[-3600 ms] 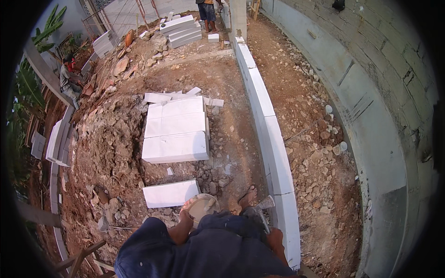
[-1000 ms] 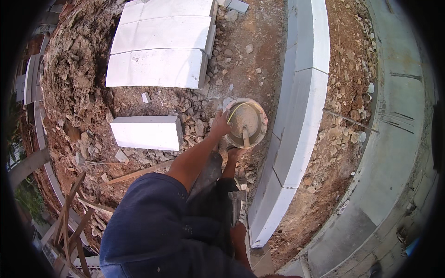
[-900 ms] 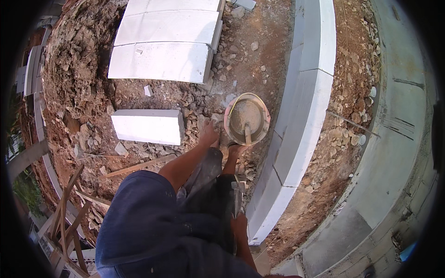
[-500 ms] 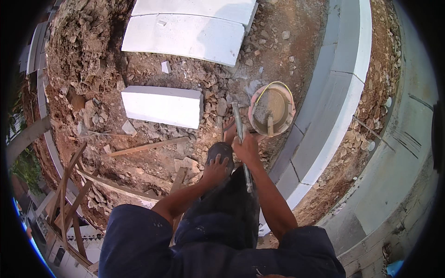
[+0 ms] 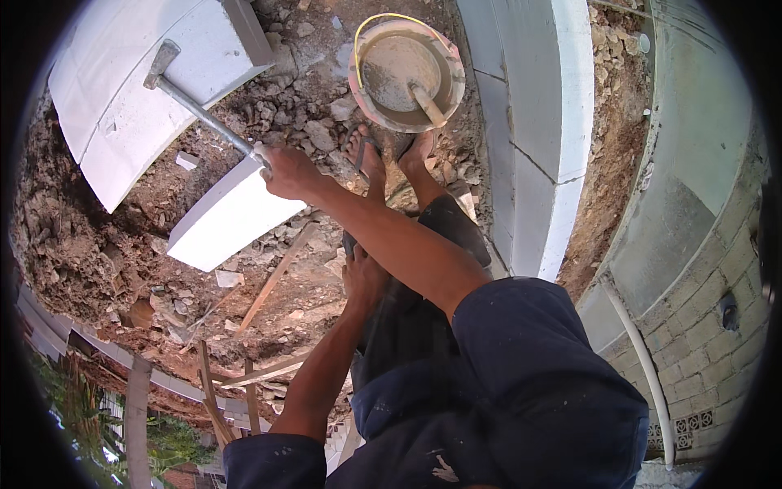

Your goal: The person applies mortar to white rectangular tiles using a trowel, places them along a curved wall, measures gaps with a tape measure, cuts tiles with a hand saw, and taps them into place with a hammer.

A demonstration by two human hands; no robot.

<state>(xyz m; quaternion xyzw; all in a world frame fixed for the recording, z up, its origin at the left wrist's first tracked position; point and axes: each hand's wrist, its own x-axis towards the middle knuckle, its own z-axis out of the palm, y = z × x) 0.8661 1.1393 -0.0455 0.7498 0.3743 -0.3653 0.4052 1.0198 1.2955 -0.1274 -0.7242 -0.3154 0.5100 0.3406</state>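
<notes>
My right hand (image 5: 289,173) is closed round the grip of a long-handled hammer (image 5: 202,112). The hammer reaches out to the left, its metal head over the large white blocks (image 5: 167,90); I cannot tell whether it touches them. Below my right hand a single white block (image 5: 232,218) lies on the rubble, partly covered by the hand. My left hand (image 5: 365,273) rests on my bent knee with its fingers apart and holds nothing. Ahead of my feet stands a bucket (image 5: 450,77) of wet mortar, with a tool's wooden handle (image 5: 427,106) leaning out of it.
A low wall of pale blocks (image 5: 538,106) runs along my right. Beyond it lie a strip of dirt and a grey block wall (image 5: 725,301) with a white pipe (image 5: 639,350). Wooden strips (image 5: 275,281) and broken stones cover the ground at left.
My right hand has swung the hammer from beside my knee out to the left, over the white blocks. My view has turned left. My left hand stays on the knee.
</notes>
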